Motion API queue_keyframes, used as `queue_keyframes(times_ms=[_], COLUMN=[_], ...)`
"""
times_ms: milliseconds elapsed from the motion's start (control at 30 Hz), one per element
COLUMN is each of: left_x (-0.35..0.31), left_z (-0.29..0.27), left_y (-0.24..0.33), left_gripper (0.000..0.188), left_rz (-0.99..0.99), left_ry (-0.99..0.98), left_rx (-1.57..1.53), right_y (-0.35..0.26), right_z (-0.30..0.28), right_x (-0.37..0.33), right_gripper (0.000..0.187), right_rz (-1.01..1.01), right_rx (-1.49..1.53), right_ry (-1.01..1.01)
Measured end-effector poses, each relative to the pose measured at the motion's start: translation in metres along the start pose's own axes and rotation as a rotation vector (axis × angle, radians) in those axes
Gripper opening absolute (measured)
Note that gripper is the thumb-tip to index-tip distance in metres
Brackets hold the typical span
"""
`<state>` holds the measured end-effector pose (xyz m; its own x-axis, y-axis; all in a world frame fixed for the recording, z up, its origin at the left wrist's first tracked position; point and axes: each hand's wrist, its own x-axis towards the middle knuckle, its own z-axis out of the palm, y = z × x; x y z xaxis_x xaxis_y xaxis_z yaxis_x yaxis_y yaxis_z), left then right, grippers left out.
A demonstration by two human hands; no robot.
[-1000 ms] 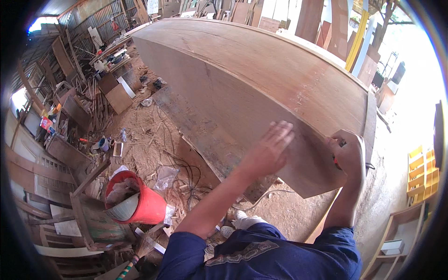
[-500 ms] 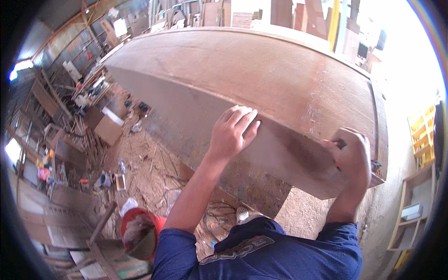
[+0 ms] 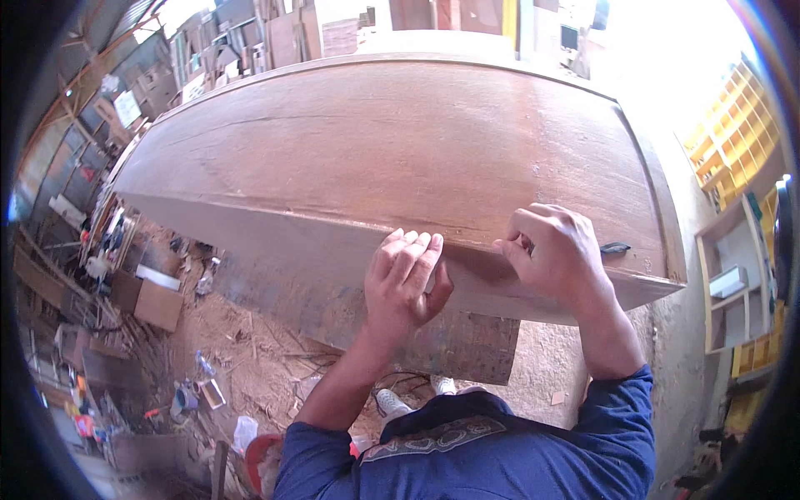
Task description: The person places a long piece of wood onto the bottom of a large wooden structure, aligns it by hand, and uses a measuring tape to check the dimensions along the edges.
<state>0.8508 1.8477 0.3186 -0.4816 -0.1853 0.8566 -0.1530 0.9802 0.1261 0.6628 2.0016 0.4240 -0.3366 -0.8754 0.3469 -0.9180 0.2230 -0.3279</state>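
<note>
A long brown wooden cabinet (image 3: 367,142) lies in front of me, its flat top framed by a raised rim at the far and right sides. My left hand (image 3: 406,279) rests against its near side, fingertips hooked over the long top edge, thumb apart and low. Farther right, my right hand (image 3: 554,250) is closed at the same edge. A dark, slim handle end (image 3: 615,248) sticks out behind this fist, and a bit of something dark shows inside the curled fingers. The tool's working end is hidden, so its kind cannot be told.
Below the cabinet a stained board (image 3: 467,342) juts out over the dusty, debris-strewn floor. A red bucket (image 3: 252,462) stands near my left side. To the right are an open wooden frame with shelves (image 3: 708,287) and a yellow rack (image 3: 733,125). Scrap wood (image 3: 158,304) lies left.
My right hand has moved left along the edge, nearer my left hand, and sits higher on it. My left hand keeps its place on the edge, fingers more bent. The view has shifted right.
</note>
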Motion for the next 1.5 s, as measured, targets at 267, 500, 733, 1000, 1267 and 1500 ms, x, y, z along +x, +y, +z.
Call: queue_keyframes(times_ms=[267,500,733,1000,1267,1500], left_x=[0.003,0.009,0.008,0.011,-0.008,-0.070], left_z=[0.002,-0.003,-0.002,0.005,-0.029,-0.123], left_y=[-0.004,-0.005,-0.004,-0.005,-0.026,-0.188], left_gripper=[0.028,0.027,0.025,0.025,0.044,0.039], left_rz=[0.004,0.007,-0.007,0.000,-0.011,-0.188], left_ry=[-0.010,-0.059,-0.065,-0.058,-0.100,0.141], left_rx=[-0.044,-0.016,0.028,0.041,-0.146,0.253], right_y=[-0.011,-0.016,-0.019,0.008,0.000,-0.001], right_z=[0.009,0.005,-0.011,-0.030,-0.022,-0.009], right_x=[-0.008,-0.006,0.010,0.049,0.050,0.045], right_gripper=[0.025,0.024,0.027,0.044,0.045,0.036], right_rz=[0.007,0.102,0.192,0.166,0.110,0.233], right_rx=[-0.108,-0.064,-0.009,0.029,0.020,0.109], right_ry=[0.089,0.037,-0.077,-0.528,-0.505,-0.455])
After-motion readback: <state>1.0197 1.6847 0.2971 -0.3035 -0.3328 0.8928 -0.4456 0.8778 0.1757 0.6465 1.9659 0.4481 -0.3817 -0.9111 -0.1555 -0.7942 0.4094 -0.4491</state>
